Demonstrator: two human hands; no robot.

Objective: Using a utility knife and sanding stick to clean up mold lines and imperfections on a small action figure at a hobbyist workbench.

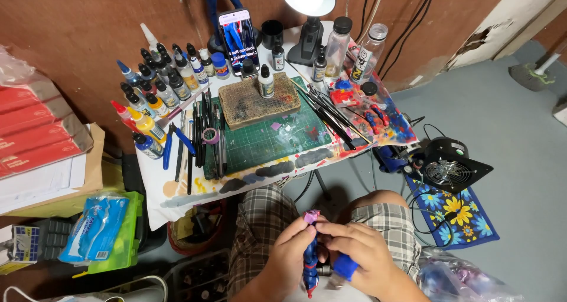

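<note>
Over my lap, both hands hold a small blue and red action figure (310,260) with a purple piece at its top end. My left hand (290,252) wraps its fingers around the figure's left side. On the other side, my right hand (360,255) pinches the figure's upper part, and a blue bit shows under the fingers. The figure's lower end points down between my plaid-shorted knees. Much of the figure is hidden by my fingers.
A small paint-stained table (177,193) stands ahead with a green cutting mat (266,142), several paint bottles (159,89), brushes (331,110), a phone (238,36) and a desk lamp (308,7). A black fan (452,166) sits on the floor at right. Red boxes (35,131) are stacked at left.
</note>
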